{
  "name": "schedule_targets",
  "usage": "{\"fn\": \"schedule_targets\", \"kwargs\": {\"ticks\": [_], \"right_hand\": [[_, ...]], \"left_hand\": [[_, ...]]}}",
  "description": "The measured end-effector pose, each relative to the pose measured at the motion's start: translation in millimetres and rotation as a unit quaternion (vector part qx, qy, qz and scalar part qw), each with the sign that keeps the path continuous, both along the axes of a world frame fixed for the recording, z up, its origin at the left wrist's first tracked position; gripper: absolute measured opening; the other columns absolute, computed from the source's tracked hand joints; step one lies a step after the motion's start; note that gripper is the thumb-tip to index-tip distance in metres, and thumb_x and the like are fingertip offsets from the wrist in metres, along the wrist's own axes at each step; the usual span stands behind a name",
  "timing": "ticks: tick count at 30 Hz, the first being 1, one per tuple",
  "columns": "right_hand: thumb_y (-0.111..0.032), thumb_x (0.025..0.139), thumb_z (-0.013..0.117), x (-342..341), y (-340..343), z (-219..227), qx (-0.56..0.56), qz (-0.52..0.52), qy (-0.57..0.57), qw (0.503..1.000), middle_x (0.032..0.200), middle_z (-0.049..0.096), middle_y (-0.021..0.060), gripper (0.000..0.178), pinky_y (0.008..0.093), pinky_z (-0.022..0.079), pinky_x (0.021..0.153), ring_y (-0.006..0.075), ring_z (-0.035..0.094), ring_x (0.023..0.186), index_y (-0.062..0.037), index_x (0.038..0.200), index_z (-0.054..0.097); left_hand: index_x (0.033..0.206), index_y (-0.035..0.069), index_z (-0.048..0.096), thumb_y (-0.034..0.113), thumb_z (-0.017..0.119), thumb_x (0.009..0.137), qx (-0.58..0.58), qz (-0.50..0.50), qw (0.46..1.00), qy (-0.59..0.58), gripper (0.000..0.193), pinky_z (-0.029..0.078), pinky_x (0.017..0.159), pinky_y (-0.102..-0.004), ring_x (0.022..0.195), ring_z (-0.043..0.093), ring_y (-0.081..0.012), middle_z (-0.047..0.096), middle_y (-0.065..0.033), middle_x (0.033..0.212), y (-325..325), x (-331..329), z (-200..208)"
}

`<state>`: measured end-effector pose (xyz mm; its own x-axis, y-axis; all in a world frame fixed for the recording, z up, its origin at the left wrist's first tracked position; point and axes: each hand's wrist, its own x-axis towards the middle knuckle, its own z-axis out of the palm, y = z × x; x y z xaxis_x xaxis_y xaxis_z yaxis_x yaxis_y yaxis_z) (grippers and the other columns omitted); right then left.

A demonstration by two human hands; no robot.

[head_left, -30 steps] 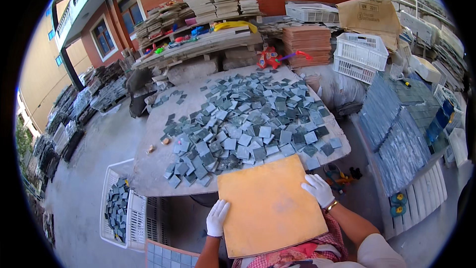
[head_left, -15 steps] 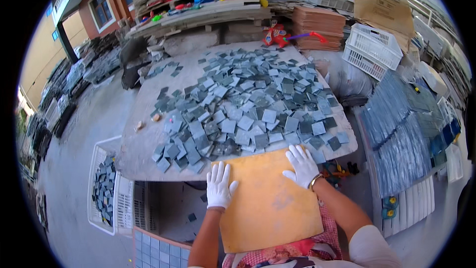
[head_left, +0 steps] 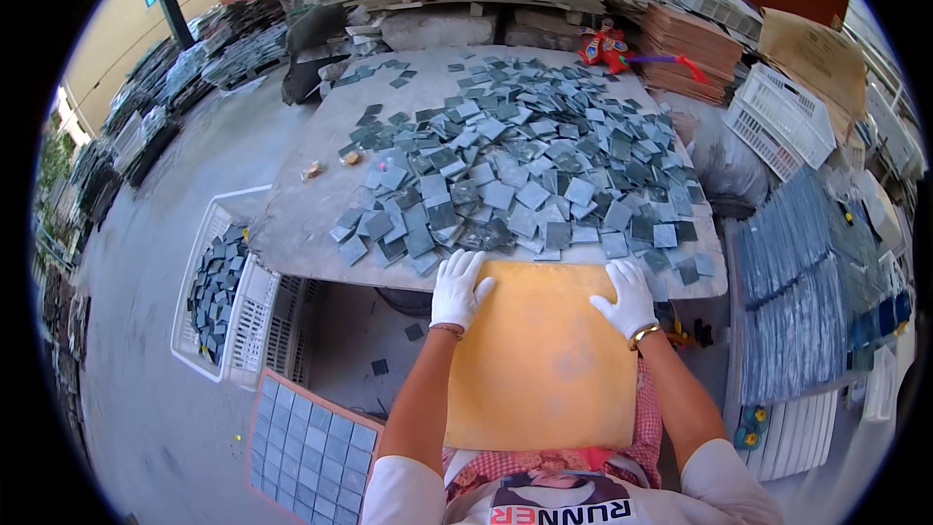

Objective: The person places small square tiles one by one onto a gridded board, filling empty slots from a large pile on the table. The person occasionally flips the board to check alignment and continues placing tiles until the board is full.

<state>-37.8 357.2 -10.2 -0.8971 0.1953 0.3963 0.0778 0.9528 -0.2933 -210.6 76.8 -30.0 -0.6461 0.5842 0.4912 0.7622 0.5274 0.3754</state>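
A yellow-orange square board (head_left: 539, 360) lies in front of me, its far edge at the near edge of the table (head_left: 292, 224) and its near edge at my lap. My left hand (head_left: 459, 290), in a white glove, rests on the board's far left corner with fingers stretched forward. On the far right corner lies my right hand (head_left: 627, 294), also gloved, its fingers extended and thumb pointing inward. Just beyond my fingertips spreads a heap of loose grey-blue square stone tiles (head_left: 530, 194).
White crates with loose tiles (head_left: 219, 292) stand at the left. Below them is a mesh-like sheet of tiles in a pinkish frame (head_left: 311, 447). Stacked plastic-wrapped tile sheets (head_left: 787, 282) stand right. A red toy (head_left: 607, 47) and pinkish stacked sheets (head_left: 685, 49) sit at the back.
The board has turned from a slant to nearly square with the table edge. My right hand has shifted to its right edge, my left to its far left corner. The view has shifted.
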Motion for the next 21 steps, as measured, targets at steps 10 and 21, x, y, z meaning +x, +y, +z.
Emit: {"fn": "schedule_targets", "kwargs": {"ticks": [10, 21], "right_hand": [[-0.023, 0.072, 0.075, 61.6, -14.2, -21.2, -0.12, 0.027, 0.021, 0.992, 0.138, 0.041, 0.0212, 0.07, 0.0438, 0.031, 0.107, 0.0389, 0.034, 0.132, 0.0002, 0.131, 0.043], [-0.02, 0.076, 0.071, 133.4, -51.1, -0.2, -0.217, 0.026, -0.04, 0.975, 0.149, 0.027, 0.0228, 0.074, 0.0407, 0.025, 0.112, 0.0357, 0.028, 0.138, -0.003, 0.14, 0.036]], "left_hand": [[0.135, 0.002, 0.043, 0.012, 0.065, 0.082, 0.041, -0.023, 0.993, -0.111, 0.058, 0.032, 0.108, -0.0426, 0.134, 0.033, -0.0374, 0.038, -0.0191, 0.143, -37.9, 50.7, 1.9], [0.138, -0.003, 0.038, 0.033, 0.064, 0.085, 0.058, -0.083, 0.987, -0.124, 0.069, 0.025, 0.111, -0.0444, 0.133, 0.035, -0.0406, 0.039, -0.0261, 0.141, -93.0, 153.5, -3.4]]}}
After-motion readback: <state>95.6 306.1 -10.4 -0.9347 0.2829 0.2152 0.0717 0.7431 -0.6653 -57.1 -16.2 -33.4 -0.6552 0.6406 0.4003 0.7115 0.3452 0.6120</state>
